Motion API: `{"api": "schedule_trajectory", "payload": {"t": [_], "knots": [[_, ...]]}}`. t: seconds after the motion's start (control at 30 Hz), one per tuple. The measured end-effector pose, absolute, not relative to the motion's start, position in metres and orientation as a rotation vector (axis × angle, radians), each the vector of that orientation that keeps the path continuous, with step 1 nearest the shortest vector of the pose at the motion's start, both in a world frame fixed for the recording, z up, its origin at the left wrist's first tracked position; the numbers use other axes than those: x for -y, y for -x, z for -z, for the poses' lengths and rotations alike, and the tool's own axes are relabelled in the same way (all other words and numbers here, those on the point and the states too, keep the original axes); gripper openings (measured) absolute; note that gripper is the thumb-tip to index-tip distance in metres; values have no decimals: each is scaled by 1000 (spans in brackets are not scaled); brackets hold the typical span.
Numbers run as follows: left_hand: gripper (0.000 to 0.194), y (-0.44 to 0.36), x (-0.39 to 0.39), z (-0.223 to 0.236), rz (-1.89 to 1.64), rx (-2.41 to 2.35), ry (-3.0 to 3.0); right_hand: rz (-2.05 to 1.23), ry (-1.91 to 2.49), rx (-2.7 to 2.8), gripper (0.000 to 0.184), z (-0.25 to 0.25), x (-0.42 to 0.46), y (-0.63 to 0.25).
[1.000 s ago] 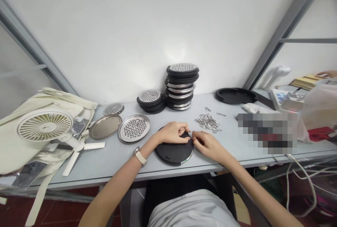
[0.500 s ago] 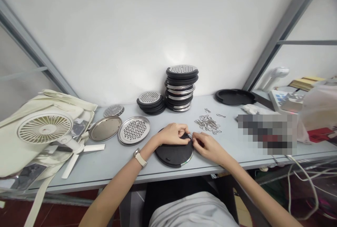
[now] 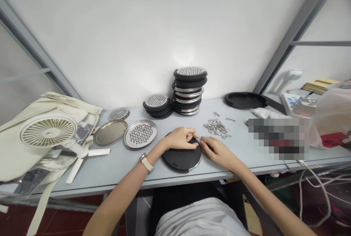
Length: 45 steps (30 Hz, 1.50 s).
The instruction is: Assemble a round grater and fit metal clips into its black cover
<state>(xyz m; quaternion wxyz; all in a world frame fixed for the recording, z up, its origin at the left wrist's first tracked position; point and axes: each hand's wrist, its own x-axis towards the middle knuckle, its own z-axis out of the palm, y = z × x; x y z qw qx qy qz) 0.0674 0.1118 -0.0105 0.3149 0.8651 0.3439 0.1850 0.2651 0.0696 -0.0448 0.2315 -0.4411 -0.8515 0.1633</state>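
A perforated steel grater plate sits left of a round black disc at the front edge of the tabletop. The left hand curls closed over the disc's rim; the right hand pinches a small metal clip there, with loose wire clips just beyond.

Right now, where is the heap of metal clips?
In the head view, the heap of metal clips lies on the grey table, beyond the right hand and to the right of the tall stack of black-and-steel discs.
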Motion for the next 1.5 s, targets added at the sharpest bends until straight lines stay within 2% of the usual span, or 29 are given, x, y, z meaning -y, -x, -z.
{"api": "schedule_trajectory", "payload": {"t": [0.53, 0.83, 1.17, 1.5], "knots": [[20, -68, -110, 7, -428, -942, -2300, -436, 1232, 2313, 33, 45, -71, -263], [19, -67, -110, 7, -430, -933, -2335, -414, 1225, 2329, 25, 45, -70, -264], [18, -67, -110, 8, -431, -930, -2349, -435, 1238, 2313, 31, 44, -70, -263], [18, -68, -112, 9, -446, -931, -2320, -446, 1267, 2311, 27, 42, -70, -262]]}}
